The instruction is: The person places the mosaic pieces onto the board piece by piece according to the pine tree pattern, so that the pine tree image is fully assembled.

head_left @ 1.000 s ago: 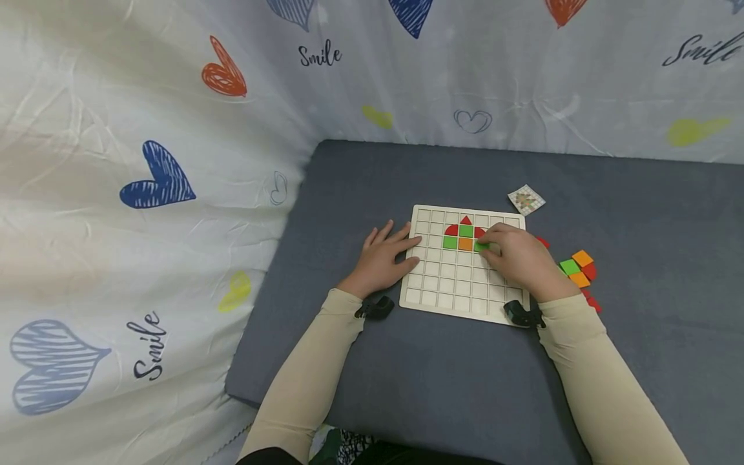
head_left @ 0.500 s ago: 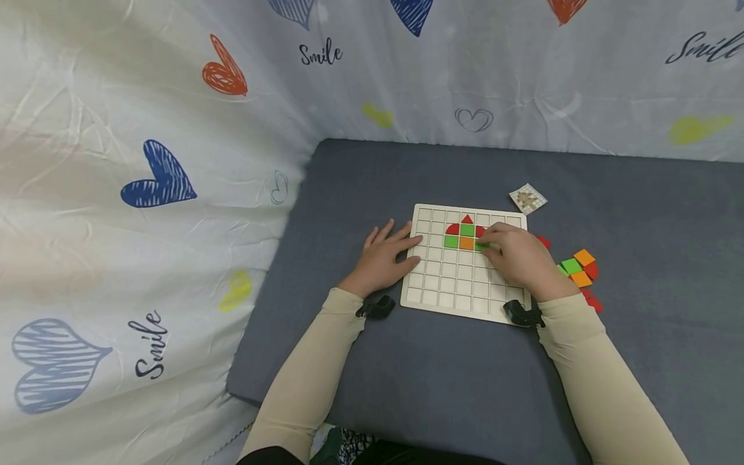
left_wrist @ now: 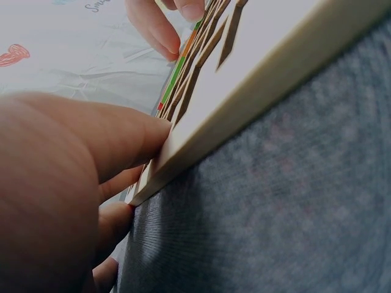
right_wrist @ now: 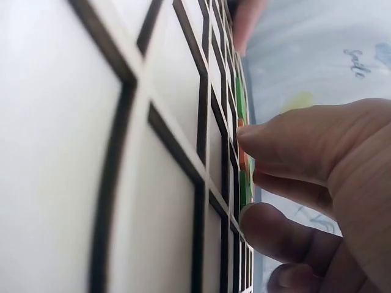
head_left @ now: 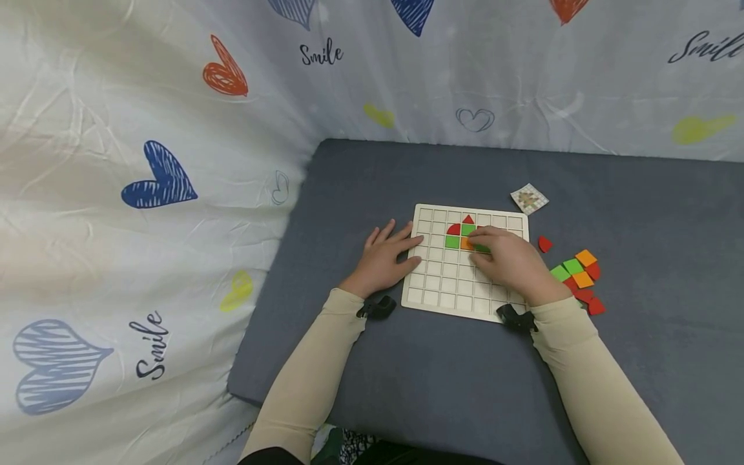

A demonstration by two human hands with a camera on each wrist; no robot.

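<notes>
A pale grid board [head_left: 430, 284] lies on the grey surface, with several coloured tiles set in its upper squares. A red triangle [head_left: 468, 219] tops a green square, and a red rounded piece [head_left: 454, 229] sits to the left. Below them, an orange square [head_left: 464, 243] lies between green squares. My left hand [head_left: 380, 258] rests at the board's left edge, fingers spread, thumb on the rim. My right hand [head_left: 508, 263] is over the tiles, its fingertips at the orange square and the right green square [head_left: 482, 248]. Its thumb stands apart from its fingers and it holds no loose tile.
Loose red, green and orange tiles [head_left: 583, 279] lie to the right of the board, with a single red piece [head_left: 544, 244] nearer it. A small patterned card [head_left: 529, 198] lies beyond the top right corner. A white printed curtain [head_left: 407, 77] borders the surface.
My right hand has shifted slightly left, from pinching the green square at the right to touching around the orange one. More loose tiles show at the right. The left hand stays put.
</notes>
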